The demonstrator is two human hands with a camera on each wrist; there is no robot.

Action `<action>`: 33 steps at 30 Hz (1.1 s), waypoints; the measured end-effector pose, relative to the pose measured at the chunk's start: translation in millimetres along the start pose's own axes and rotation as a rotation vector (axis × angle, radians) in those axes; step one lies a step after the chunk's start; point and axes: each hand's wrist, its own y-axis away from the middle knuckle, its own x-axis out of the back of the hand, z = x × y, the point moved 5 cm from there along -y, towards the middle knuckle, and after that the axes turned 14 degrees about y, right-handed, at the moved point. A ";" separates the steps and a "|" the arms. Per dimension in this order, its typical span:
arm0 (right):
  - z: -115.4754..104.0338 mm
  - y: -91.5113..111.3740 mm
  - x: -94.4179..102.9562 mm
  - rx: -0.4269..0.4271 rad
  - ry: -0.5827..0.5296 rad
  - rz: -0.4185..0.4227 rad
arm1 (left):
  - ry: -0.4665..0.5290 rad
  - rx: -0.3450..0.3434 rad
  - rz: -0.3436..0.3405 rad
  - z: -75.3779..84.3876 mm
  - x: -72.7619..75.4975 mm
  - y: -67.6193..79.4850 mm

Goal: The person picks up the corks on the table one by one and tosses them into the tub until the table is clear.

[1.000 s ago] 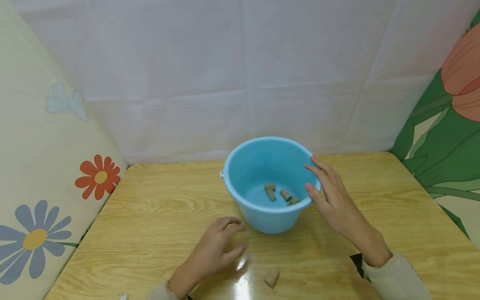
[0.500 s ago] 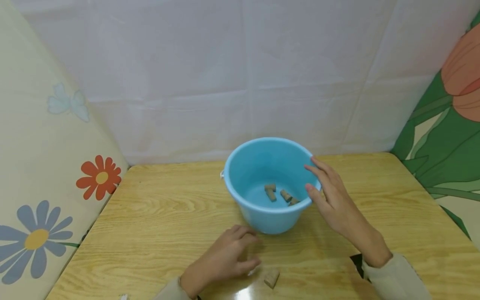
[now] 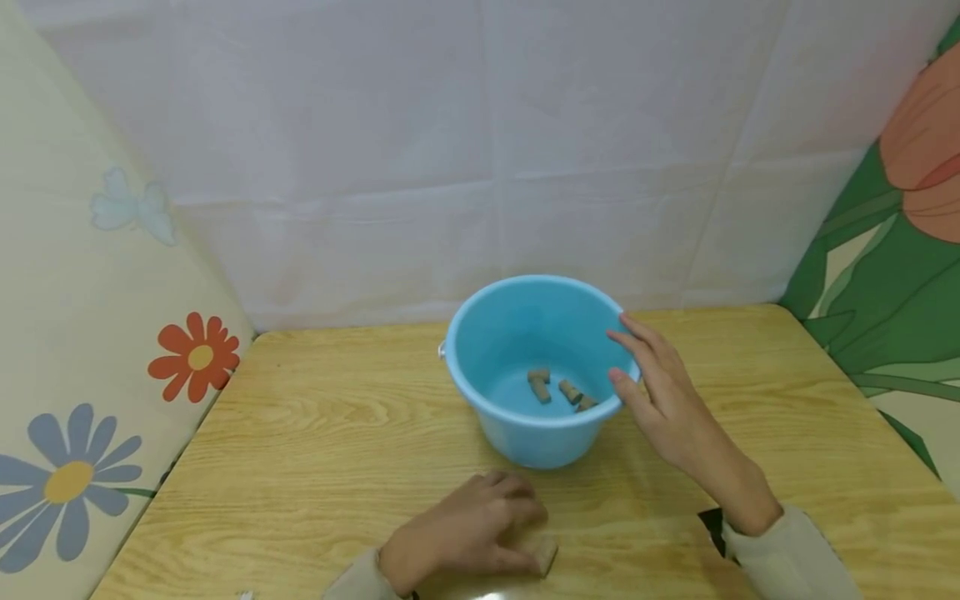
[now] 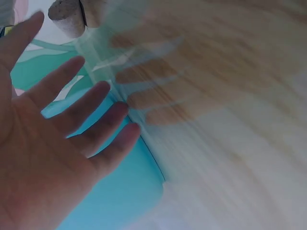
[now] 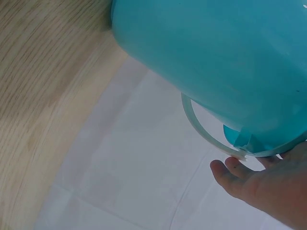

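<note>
A light blue bucket [image 3: 536, 442] stands on the wooden table with several small brown corks [image 3: 540, 390] on its bottom. My right hand [image 3: 667, 408] holds the bucket's right rim, thumb and some fingertips over the inside edge. In the right wrist view, other fingers of the right hand [image 5: 259, 184] stay outside the rim, beside the pale handle [image 5: 204, 129]. In front of the bucket, my left hand [image 3: 480, 525] is low over the table, its thumb by a single cork [image 3: 549, 557]. The left wrist view shows spread fingers [image 4: 76, 112] apart from that cork [image 4: 67, 18].
The wooden table [image 3: 330, 417] reaches back to a white cloth backdrop [image 3: 360, 167]. Flower-printed panels flank it, the left panel [image 3: 75, 292] and the right panel [image 3: 885, 275]. A tiny white object [image 3: 246, 595] shows at the near left edge.
My left hand has moved right and nearer to me, up to the loose cork, which it now partly covers. The right hand and the bucket have stayed in place.
</note>
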 end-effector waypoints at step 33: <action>0.0 -0.3 0.2 -0.013 -0.002 -0.013 | -0.019 -0.046 0.116 8.3 16.1 13.4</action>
